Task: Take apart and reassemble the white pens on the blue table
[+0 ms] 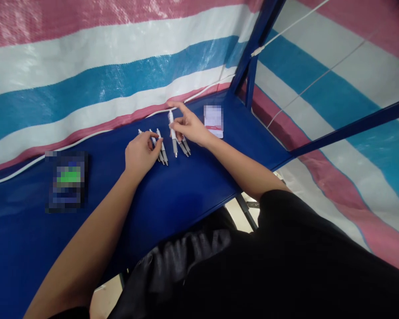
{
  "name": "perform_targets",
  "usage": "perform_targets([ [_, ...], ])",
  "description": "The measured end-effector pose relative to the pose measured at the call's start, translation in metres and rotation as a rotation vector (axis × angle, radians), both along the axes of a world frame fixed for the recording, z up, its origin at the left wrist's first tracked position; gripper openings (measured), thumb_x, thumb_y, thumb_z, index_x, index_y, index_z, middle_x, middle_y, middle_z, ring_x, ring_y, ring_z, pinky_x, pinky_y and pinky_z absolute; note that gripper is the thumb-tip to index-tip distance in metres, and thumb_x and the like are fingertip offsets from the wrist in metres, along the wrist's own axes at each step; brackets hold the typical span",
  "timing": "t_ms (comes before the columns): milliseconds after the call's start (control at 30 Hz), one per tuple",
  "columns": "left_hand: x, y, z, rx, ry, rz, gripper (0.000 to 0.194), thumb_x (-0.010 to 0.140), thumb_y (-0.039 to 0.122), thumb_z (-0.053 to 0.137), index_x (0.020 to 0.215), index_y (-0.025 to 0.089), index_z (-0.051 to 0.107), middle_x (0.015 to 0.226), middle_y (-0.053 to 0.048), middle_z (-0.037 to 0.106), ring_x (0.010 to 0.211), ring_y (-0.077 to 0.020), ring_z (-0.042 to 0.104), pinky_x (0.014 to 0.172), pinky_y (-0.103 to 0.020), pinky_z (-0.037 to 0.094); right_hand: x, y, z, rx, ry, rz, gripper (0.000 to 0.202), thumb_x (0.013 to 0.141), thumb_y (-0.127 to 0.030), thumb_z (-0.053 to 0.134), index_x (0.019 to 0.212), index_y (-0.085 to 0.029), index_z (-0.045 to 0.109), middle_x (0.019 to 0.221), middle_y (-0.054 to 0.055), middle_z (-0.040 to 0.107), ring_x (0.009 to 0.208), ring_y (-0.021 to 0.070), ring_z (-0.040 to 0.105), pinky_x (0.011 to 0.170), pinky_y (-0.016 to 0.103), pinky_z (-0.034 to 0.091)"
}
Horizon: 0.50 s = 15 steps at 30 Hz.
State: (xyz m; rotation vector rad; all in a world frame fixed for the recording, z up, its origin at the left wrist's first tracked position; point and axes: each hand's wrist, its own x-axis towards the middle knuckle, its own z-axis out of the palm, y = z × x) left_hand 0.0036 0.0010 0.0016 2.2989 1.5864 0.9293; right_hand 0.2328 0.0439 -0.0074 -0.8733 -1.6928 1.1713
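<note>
On the blue table (182,190) lie several white pens with grey grips. My left hand (141,153) rests over the left group of pens (163,153), its fingers curled and the thumb near the index fingertip at their upper parts. My right hand (188,126) has a white pen (173,133) between thumb and fingers, the pen's tip pointing toward me and the index finger stretched out above. More pens (186,146) lie beneath and beside the right hand, partly hidden by it. Whether the left fingers grip a pen is hard to see.
A dark blurred item with a green patch (68,177) lies at the left. A small white and red packet (213,120) sits right of my right hand. Behind are a striped sheet (119,79), a white cable and a blue frame post (249,62).
</note>
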Motion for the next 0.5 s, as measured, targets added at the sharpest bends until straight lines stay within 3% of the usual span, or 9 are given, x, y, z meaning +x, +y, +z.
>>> perform_targets([
  [233, -0.0022, 0.003, -0.0022, -0.03, 0.003, -0.058, 0.012, 0.099, 0.034, 0.075, 0.104, 0.023, 0.076, 0.074, 0.001, 0.06, 0.073, -0.0195, 0.06, 0.071, -0.035, 0.043, 0.0015, 0.0045, -0.0047, 0.0, 0.032, 0.016, 0.048, 0.113, -0.012, 0.047, 0.16, -0.02, 0.046, 0.088, -0.004, 0.071, 0.061, 0.0094, 0.059, 0.065, 0.021, 0.056],
  [500, -0.0029, 0.0018, -0.0008, -0.065, 0.013, -0.088, 0.016, 0.099, 0.038, 0.079, 0.105, 0.023, 0.076, 0.075, 0.001, 0.062, 0.071, -0.0187, 0.059, 0.071, -0.035, 0.043, -0.0015, 0.0013, -0.0003, 0.027, 0.037, 0.012, 0.061, 0.108, -0.009, 0.044, 0.168, -0.02, 0.044, 0.09, -0.002, 0.074, 0.061, 0.0122, 0.055, 0.064, 0.023, 0.056],
])
